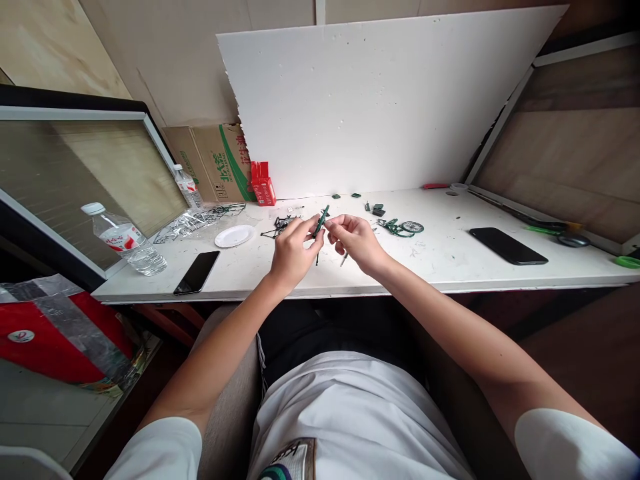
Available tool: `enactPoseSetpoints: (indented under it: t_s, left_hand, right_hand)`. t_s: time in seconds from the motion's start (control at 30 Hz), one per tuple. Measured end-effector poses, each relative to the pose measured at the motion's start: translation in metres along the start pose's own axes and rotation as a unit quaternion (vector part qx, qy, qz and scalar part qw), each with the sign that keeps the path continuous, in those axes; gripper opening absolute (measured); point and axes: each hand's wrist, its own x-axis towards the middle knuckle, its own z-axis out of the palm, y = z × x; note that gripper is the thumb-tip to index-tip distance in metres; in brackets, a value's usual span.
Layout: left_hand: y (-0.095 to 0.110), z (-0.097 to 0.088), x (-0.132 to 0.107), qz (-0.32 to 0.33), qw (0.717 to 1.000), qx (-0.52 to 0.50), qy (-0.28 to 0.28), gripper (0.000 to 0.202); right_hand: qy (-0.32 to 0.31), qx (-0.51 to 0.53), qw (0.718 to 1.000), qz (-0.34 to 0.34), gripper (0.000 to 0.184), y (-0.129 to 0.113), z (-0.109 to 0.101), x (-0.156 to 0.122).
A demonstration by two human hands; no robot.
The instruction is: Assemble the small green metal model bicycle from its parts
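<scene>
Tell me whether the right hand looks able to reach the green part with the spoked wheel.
Probably yes: the green part with the spoked wheel lies to the right of the right hand, and nothing visible blocks the way, though that hand is busy beside the dark green piece in the left hand.

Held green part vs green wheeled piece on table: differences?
The green part is held in the left hand; the wheeled piece lies on the table. The green part looks slim; the wheeled piece is broader, with a spoked wheel. Both show dark green.
</scene>
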Motion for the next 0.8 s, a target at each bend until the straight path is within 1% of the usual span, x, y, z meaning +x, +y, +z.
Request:
enactPoseSetpoints:
  t_s: [0.2, 0.43, 0.57, 0.73, 0.8]
  left_hand:
    - [-0.006, 0.0, -0.001, 0.02, 1.0, 0.019, 0.0, 0.032]
    - [-0.01, 0.0, -0.002, 0.058, 0.997, 0.058, -0.006, 0.032]
    - [-0.012, -0.001, -0.002, 0.068, 0.995, 0.075, -0.014, 0.033]
    - [-0.02, -0.002, -0.002, 0.102, 0.99, 0.094, -0.008, 0.034]
    - [-0.023, -0.002, -0.002, 0.105, 0.99, 0.089, -0.012, 0.034]
  right_hand:
    - [-0.027, 0.071, 0.995, 0.063, 0.036, -0.005, -0.001, 0.0]
    - [-0.062, 0.148, 0.974, 0.16, 0.029, -0.01, -0.009, 0.002]
    - [-0.073, 0.166, 0.968, 0.175, 0.025, -0.012, -0.009, 0.002]
    - [-0.071, 0.184, 0.964, 0.18, 0.024, -0.011, -0.007, 0.002]
    - [-0.071, 0.19, 0.962, 0.183, 0.024, -0.01, -0.007, 0.002]
